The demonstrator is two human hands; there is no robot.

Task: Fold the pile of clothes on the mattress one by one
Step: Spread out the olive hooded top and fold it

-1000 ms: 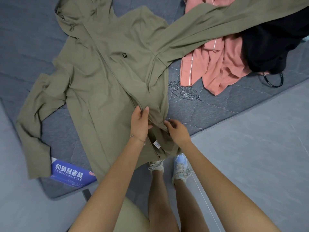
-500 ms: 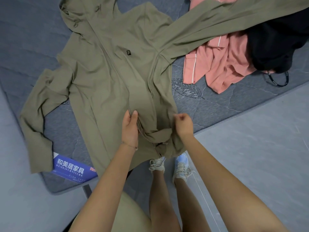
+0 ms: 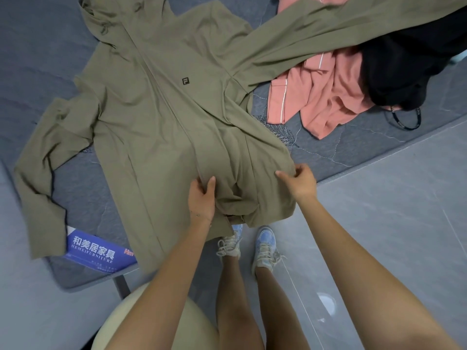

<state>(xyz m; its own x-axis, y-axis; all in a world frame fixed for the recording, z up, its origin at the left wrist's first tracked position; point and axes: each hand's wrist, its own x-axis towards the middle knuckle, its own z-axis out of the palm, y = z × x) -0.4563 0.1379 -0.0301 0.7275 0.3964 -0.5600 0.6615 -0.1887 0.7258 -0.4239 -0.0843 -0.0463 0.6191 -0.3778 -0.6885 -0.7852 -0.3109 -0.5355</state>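
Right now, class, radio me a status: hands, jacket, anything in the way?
Left hand grips jacket near the zip. Right hand pinches its side edge. Jacket spread open on mattress, unfolded. One sleeve lies across pink garment.

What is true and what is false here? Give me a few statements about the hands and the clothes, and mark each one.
1. The left hand and the right hand both grip the green jacket. True.
2. The pink garment is neatly folded. False: it lies crumpled.
3. One sleeve of the jacket lies across the pink garment. True.
4. The black garment lies left of the jacket. False: it lies to the right, against the pink garment.
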